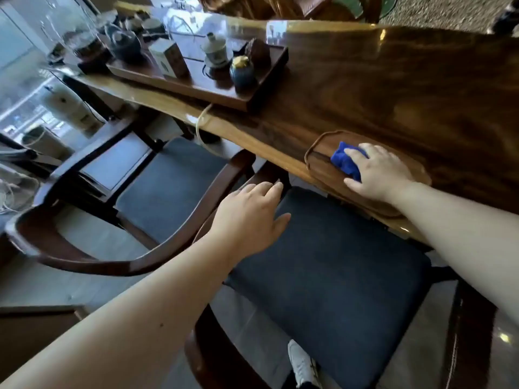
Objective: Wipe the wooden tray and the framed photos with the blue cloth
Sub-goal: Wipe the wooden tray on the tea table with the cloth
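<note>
Hands at work on a long wooden table (407, 80), which serves as our landmark. At the table's near edge lies an oval wooden tray (320, 164) with a raised rim, part of it overhanging the edge slightly. Our right hand (379, 172) lies palm-down on this tray, fingers spread and pressed over a bunched blue cloth (344, 161); the cloth touches the tray surface and shows beyond the fingertips. Our left hand (250, 217) hovers below the table's near edge, above the dark seat cushion (331, 265) of a wooden chair; its fingers are loosely extended and it grips nothing. A second chair (118, 209) with a curved armrest stands further to the left along the same side of the table. Further along the table top, toward its far left end, rests a rectangular dark tea tray (196, 85) carrying a small dark jar (243, 71) with a gold lid, a white lidded cup (214, 49), a pale box (171, 58) and a dark teapot (125, 46). Below the cushion, a white shoe (302, 363) shows on the floor. We cannot make out any framed photos from this viewpoint.
</note>
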Motion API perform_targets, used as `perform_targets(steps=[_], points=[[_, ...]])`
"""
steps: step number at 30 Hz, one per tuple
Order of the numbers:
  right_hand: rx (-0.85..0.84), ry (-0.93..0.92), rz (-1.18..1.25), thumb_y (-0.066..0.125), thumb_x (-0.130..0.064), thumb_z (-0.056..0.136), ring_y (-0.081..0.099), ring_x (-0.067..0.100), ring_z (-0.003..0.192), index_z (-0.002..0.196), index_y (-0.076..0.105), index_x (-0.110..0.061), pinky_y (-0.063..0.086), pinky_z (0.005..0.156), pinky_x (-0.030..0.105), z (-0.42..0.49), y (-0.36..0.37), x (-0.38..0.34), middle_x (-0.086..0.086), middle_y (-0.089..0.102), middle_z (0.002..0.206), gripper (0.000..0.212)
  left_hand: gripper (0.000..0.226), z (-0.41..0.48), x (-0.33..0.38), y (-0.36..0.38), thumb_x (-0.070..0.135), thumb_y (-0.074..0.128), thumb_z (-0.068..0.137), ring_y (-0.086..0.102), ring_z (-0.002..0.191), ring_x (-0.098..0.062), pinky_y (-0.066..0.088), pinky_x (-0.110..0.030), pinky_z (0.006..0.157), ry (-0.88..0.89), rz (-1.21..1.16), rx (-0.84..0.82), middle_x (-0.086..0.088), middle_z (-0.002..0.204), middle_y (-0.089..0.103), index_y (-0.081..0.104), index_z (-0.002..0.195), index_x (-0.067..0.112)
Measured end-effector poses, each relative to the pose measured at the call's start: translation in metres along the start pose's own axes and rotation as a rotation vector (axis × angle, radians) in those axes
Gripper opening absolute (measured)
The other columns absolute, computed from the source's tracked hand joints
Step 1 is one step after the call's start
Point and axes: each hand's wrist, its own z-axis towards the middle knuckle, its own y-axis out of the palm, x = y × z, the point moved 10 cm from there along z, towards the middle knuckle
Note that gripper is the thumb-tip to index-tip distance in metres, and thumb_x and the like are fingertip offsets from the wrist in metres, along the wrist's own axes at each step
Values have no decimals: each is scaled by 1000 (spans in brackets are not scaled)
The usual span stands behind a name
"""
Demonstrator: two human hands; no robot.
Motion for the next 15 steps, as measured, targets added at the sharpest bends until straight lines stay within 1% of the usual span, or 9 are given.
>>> perform_targets(steps=[2, 4, 5, 7, 10, 12, 13, 15], points=[[-52, 69, 8, 51, -58, 82, 29, 36, 133, 146, 25, -23, 27, 108, 47, 6, 13, 11, 19, 31, 148, 78, 59, 5, -3, 10, 53, 44, 88, 56, 117, -24, 49, -40, 90, -5, -17, -14, 0, 132, 58, 45, 136, 17], [-109, 107, 28, 49, -61, 83, 29, 37, 134, 147, 20, -24, 26, 108, 49, 10, 30, 19, 19, 30, 148, 79, 53, 4, -11, 23, 54, 43, 89, 58, 112, -24, 50, -41, 86, -20, 5, -42, 0, 125, 62, 51, 127, 17], [-94, 114, 31, 49, -61, 83, 33, 37, 130, 145, 21, -24, 29, 105, 49, 12, 34, 20, 19, 35, 145, 78, 51, 3, -13, 25, 54, 42, 89, 59, 109, -24, 51, -41, 83, -25, 12, -50, 0, 120, 63, 53, 122, 17], [-32, 119, 21, 53, -59, 82, 44, 40, 117, 139, 28, -23, 38, 95, 50, 16, 31, 21, 20, 46, 131, 71, 48, -1, -16, 30, 55, 39, 90, 61, 103, -24, 49, -39, 77, -15, 30, -59, 2, 111, 65, 54, 116, 18], [-3, 157, 38, 59, -49, 83, 51, 41, 104, 130, 35, -21, 45, 81, 49, 27, 23, 19, 22, 52, 116, 61, 43, -3, -26, 31, 54, 37, 90, 61, 95, -23, 40, -33, 66, -14, 57, -60, 3, 99, 64, 54, 108, 20], [-20, 172, 82, 60, -38, 83, 55, 41, 96, 128, 38, -19, 45, 72, 45, 30, 22, 15, 21, 54, 111, 54, 40, -6, -30, 25, 52, 37, 91, 62, 93, -23, 37, -32, 63, -30, 64, -53, 4, 96, 64, 55, 107, 20], [-33, 176, 107, 59, -35, 83, 56, 40, 94, 127, 39, -19, 44, 69, 43, 30, 21, 12, 19, 55, 109, 51, 39, -9, -33, 20, 52, 38, 91, 62, 92, -24, 39, -32, 63, -40, 64, -47, 4, 94, 65, 55, 107, 20], [-37, 156, 160, 58, -32, 81, 58, 38, 92, 125, 42, -21, 42, 68, 40, 27, 16, 1, 15, 57, 107, 48, 38, -16, -37, 7, 50, 37, 91, 62, 87, -25, 43, -34, 64, -50, 69, -33, 3, 89, 64, 54, 102, 19]])
